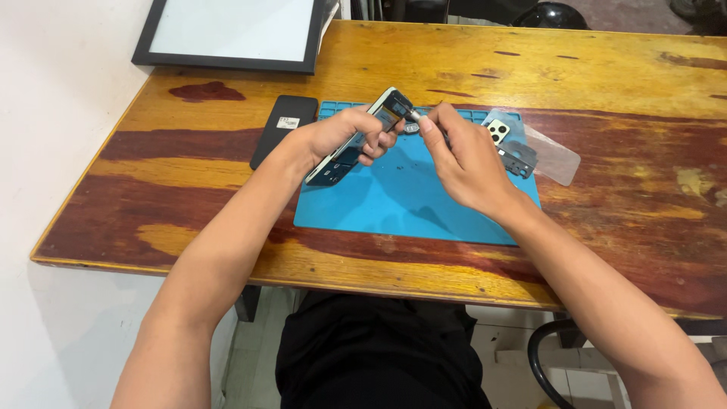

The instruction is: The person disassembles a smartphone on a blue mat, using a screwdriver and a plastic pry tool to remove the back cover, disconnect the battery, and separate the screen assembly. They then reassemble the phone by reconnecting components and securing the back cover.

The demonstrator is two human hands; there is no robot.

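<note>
My left hand (344, 136) grips an opened smartphone (386, 110) with a pale frame, tilted up above the blue work mat (401, 204). Its exposed insides face me. My right hand (466, 155) pinches a small silvery tool or part (416, 115) at the phone's upper end, fingers closed on it. Both hands hover over the middle of the mat.
A black flat panel (284, 125) lies left of the mat. A grey inner plate (519, 155), a small camera piece (498, 131) and a clear film (556, 157) rest at the mat's right edge. A framed whiteboard (231, 34) leans at the back left of the wooden table (606, 83).
</note>
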